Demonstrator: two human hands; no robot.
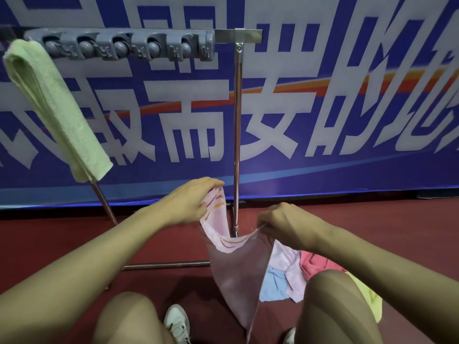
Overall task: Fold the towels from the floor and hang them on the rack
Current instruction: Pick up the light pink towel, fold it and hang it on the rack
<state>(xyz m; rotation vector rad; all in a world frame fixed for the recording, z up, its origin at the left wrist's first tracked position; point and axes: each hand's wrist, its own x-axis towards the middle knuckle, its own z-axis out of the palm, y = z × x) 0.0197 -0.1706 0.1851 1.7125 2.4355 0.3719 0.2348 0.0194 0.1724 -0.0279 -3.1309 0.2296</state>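
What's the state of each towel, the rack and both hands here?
Folded light green terry towel: draped over the rack's top bar.
Pink striped cloth towel: held up off the floor, unfolded.
Left hand: gripping one top corner.
Right hand: pinching the other corner.
Floor pile of blue, pink, red and yellow towels: crumpled, unfolded.
Chrome metal rack: upright.

Person, head view: bare forearms and bare knees, no sleeves visible; white lace-up sneaker (176, 324) at 6 o'clock, second white shoe (290, 336) partly hidden at 5 o'clock.
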